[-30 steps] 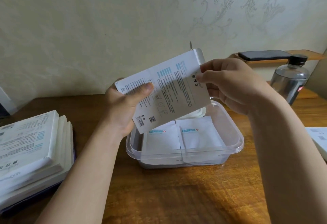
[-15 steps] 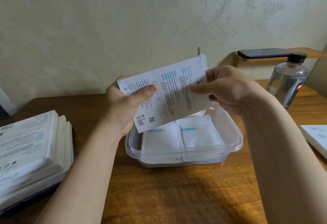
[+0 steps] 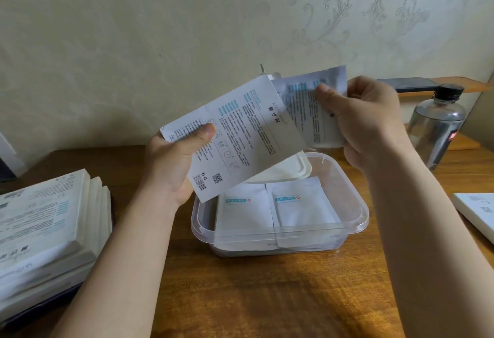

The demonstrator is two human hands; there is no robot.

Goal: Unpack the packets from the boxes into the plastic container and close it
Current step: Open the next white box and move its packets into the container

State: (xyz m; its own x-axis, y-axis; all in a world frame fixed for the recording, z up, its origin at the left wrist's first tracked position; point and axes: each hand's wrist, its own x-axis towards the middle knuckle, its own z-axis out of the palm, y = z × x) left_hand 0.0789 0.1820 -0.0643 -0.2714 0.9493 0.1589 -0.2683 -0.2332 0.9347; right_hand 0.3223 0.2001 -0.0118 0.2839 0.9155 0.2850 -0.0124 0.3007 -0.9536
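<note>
Packet is half out of the open far-right end of the box, both held in the air above the plastic container. Right hand pinches the packet, thumb on its front face. Left hand grips the box's near-left end, thumb across the print.

Container sits open on the tabletop, with two packets lying flat side by side on top inside. White lid is tilted at the far side, partly hidden by the box.

Step, as I judge it: draw the packet clear.
- Pull straight along the box's length and keep the box steady.
- Don't squeeze the box faces, or the packet may bind.
- Then lay it flat on the others so the lid can seat.

Writing:
- **Box back:** blue headings, dense small print, barcode, QR code, a few large characters lying sideways. None can be read reliably.
- **Packets in container:** teal label strip plus a red mark, text too small.

Stack of boxes at left, another box at the right edge, bottle far right.
</note>
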